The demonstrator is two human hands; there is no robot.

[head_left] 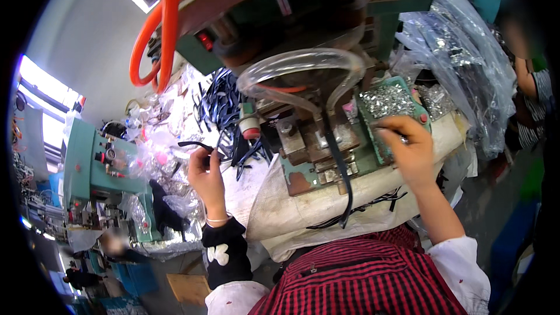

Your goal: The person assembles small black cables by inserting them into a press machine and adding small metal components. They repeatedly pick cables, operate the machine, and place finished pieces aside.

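My left hand is closed on a black curved strip, shaped like a glasses temple, left of the press. My right hand pinches its fingertips together at the green tray of small shiny metal parts. What those fingertips hold, if anything, is too small to make out. Between my hands stands the press bed with a metal fixture. A long black strap runs down over the fixture toward me, below a clear bent tube.
A heap of dark strips lies behind my left hand, near a red push button. More thin black strips rest on the pale cloth at the front edge. Orange hoses hang at upper left. Another person's arm shows at far right.
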